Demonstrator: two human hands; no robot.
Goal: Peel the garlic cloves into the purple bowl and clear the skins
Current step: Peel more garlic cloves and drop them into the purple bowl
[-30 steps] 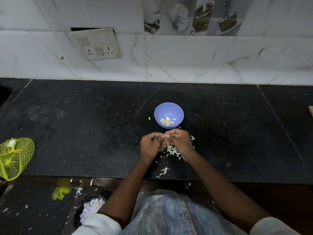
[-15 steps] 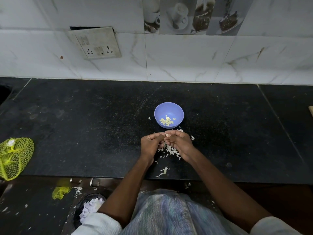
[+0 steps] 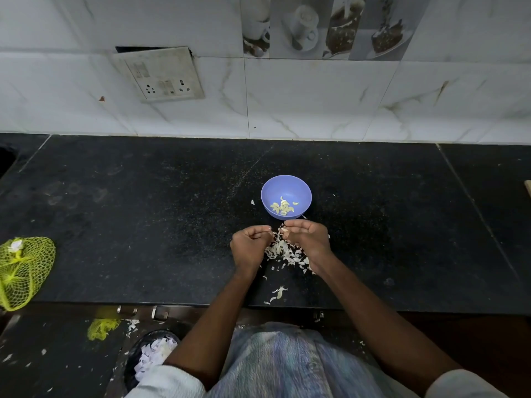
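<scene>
The purple bowl (image 3: 298, 186) stands on the black counter (image 3: 143, 225) just beyond my hands, with several peeled garlic cloves (image 3: 283, 208) in its bottom. My right hand (image 3: 309, 239) is curled, pinching a small pale garlic clove (image 3: 284, 229) at its fingertips. A short gap to the left, my left hand (image 3: 250, 245) is curled too, with a thin bit of skin (image 3: 270, 232) at its fingertips. A heap of white garlic skins (image 3: 283, 251) lies on the counter under and between the hands. A few loose skins (image 3: 278, 293) lie near the counter's front edge.
A yellow net bag (image 3: 24, 271) lies at the counter's left front edge. On the floor below are a dark bin holding white skins (image 3: 153, 354) and a yellow net scrap (image 3: 102, 328). A socket plate (image 3: 161, 73) hangs on the tiled wall.
My hands were joined at the fingertips on the clove; now they have pulled a little apart, the left moving left, and both have shifted slightly toward the bowl.
</scene>
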